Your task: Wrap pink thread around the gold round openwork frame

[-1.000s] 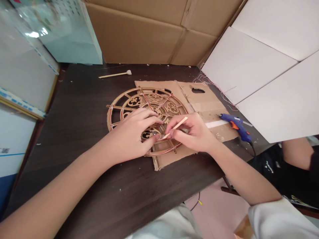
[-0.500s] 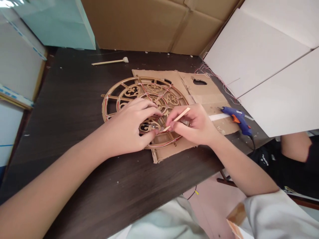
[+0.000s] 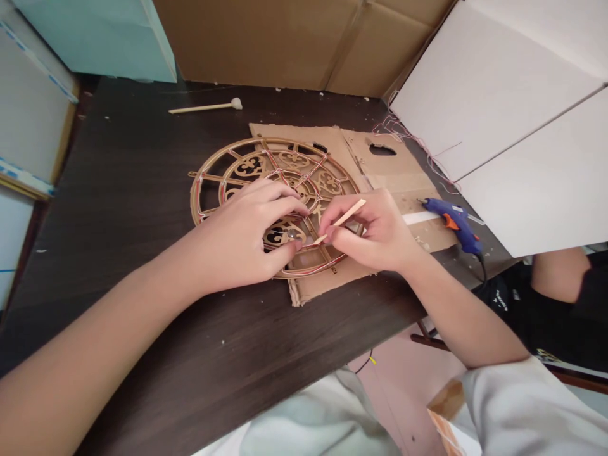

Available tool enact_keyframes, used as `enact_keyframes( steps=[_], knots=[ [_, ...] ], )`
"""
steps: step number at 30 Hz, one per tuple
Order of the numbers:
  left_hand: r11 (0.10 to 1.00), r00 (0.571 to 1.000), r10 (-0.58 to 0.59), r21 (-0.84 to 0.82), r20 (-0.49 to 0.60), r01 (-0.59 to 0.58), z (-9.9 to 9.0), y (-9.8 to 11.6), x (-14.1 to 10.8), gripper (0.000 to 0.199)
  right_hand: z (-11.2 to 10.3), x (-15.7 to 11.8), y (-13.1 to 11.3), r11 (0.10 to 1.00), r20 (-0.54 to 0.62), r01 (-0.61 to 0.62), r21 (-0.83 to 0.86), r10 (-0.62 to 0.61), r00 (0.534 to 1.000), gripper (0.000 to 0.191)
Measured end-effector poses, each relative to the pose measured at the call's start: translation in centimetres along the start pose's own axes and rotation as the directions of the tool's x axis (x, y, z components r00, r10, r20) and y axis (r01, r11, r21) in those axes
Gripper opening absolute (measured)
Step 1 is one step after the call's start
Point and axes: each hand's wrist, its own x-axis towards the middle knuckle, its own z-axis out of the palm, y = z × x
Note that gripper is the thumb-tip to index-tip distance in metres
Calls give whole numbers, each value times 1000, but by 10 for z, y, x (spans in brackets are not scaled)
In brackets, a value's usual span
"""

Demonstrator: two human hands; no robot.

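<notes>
"When you looked at the thin wooden stick [image 3: 350, 212], which way did it point?"

"It leaned on a slant. Its low end pointed down and to the left, toward the left thumb. Its top end poked up and to the right, past the fingers. The long way of it ran between those two ends."

"And where was it?"

"Over the near part of the big round frame [image 3: 302, 187], just above a ring. I couldn't tell if the tip touched."

"Who had the stick?"

"The right hand [image 3: 380, 231]. It pinched the stick between the thumb and the bent fingers, like a pencil."

"What did the left hand [image 3: 254, 234] do?"

"It lay over the left side of the frame with its fingers a bit curled. It was partly spread, with a big gap between the thumb and the pointing finger. The thumb tip was right by a small shiny bit [image 3: 292, 234]. I couldn't tell if it pressed on it."

"How did the frame lie?"

"Flat, and it looked wider from side to side. Its right part was on the cardboard [image 3: 403, 174], and its left part stuck out over the dark table [image 3: 213, 367]. A blue glue gun [image 3: 452, 221] lay to the right, with its nose to the left."
</notes>
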Motion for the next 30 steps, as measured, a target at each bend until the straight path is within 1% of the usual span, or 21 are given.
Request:
enact_keyframes(
  steps=[8,13,18,23,30],
  knots=[
    [1000,1000,-5,0,8,5,-1,1,0,35,0,0,0,1000,-22,21,-2,-21,1000,14],
    [1000,1000,2,1,8,-2,0,1,1,36,1,0,1,999,11,-1,37,1,1000,15],
    [1000,1000,-2,5,17,2,-1,1,1,36,1,1,2,999,28,24,41,-25,999,14],
    [1000,1000,-11,13,28,10,-2,1,1,37,2,0,2,999,15,42,21,-43,999,14],
    [1000,999,-14,-16,40,15,-3,2,1,35,1,0,1,1000,34,11,9,-12,999,14]
  ],
)
